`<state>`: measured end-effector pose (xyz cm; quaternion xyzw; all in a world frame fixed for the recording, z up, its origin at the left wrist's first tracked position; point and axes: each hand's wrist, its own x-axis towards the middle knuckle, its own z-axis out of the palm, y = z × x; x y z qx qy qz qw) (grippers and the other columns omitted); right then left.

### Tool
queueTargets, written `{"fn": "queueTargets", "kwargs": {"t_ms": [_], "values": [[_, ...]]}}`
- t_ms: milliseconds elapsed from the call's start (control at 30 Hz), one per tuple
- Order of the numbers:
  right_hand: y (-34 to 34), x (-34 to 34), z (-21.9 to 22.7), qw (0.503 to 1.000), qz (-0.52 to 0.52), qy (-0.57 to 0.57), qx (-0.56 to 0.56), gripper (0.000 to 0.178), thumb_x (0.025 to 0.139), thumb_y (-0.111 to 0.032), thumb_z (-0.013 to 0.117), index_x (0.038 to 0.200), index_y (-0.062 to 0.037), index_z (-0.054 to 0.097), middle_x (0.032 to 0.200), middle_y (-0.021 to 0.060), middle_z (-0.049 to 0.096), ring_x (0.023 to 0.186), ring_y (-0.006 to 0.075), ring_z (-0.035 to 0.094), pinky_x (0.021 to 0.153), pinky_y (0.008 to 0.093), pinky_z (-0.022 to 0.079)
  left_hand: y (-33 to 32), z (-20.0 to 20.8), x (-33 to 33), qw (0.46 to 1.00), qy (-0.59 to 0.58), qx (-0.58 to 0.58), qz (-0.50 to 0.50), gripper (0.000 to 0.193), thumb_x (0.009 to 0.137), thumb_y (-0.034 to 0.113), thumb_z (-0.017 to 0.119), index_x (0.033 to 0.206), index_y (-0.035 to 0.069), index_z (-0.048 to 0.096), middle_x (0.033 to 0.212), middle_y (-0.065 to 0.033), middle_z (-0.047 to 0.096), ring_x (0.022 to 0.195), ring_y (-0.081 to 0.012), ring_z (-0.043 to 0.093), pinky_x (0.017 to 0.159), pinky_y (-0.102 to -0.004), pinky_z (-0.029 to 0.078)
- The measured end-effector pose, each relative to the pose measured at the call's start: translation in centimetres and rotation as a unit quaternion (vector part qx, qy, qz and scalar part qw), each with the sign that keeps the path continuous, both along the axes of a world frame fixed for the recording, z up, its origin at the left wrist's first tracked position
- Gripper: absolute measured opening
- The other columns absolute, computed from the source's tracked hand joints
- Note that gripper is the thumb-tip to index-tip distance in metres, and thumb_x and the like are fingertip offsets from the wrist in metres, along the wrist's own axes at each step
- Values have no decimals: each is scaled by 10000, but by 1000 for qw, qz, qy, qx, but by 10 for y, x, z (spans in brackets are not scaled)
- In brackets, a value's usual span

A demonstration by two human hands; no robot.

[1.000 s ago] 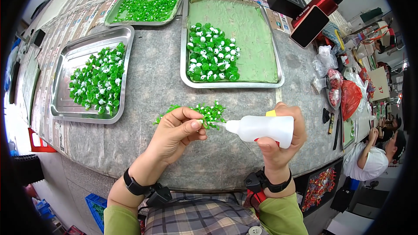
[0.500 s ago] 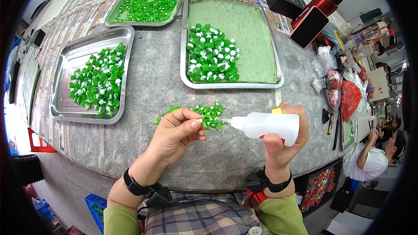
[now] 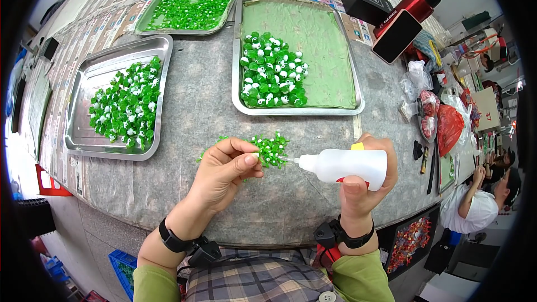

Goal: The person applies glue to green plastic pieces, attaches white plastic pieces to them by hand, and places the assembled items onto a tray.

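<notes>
Gripping the translucent white bottle (image 3: pixel 355 169) on its side, the right hand (image 3: pixel 369 170) keeps its thin nozzle (image 3: pixel 293 160) pointed toward the left hand (image 3: pixel 232 168). That left hand pinches a small pale piece (image 3: pixel 257 155) between thumb and forefinger; the piece is mostly covered by the fingertips, so its exact shape cannot be told. The nozzle tip and the piece are apart, and behind that gap a loose pile (image 3: pixel 272 148) of small green-and-white pieces lies on the grey-covered counter (image 3: pixel 302 207).

To do this step well, I would keep the left pinch light and steady, with the face to be wetted turned toward the nozzle and the fingertips clear of it. The right hand would best bring the tip close before any pressure goes on, since a squeeze at this gap could drip onto the pile. A brief, gentle press should suit so small a piece; too much liquid would probably run onto the fingers. Whether the bottle is being squeezed cannot be told. Resting both forearms near the counter's edge would likely steady the aim, and tipping the nozzle upward between drops should limit dribbling.
</notes>
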<state>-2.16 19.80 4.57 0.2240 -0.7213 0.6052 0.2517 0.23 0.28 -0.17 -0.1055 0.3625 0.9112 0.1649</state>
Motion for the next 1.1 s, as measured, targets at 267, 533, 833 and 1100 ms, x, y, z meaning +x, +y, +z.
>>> {"fn": "queueTargets", "kwargs": {"t_ms": [267,533,833,1100], "values": [[-3,2,-2,999,10,-52,8,389,582,-260,738,764,-18,493,647,39,492,520,95,419,462,215,311,1,5,0,998,31,-41,44,121,738,45,576,849,22,535,777,-67,571,688,-131,556,639,-241,474],[-4,0,-5,998,10,-48,29,381,590,-252,734,770,-20,491,668,41,501,521,99,434,471,208,333,1,5,0,997,33,-43,50,117,734,34,577,843,21,538,783,-67,573,686,-133,557,634,-242,475],[43,-21,10,968,-71,-217,-107,352,744,-189,582,971,19,410,874,102,532,821,155,534,694,270,438,0,3,0,997,27,-51,55,119,740,44,572,853,27,538,760,-52,568,683,-127,556,638,-252,479],[124,-39,-49,954,-140,-257,-61,400,735,-45,562,1087,20,382,994,124,520,881,146,507,773,252,403,0,4,0,997,29,-49,51,125,742,57,574,857,23,538,754,-48,567,681,-120,550,645,-259,477]]}}
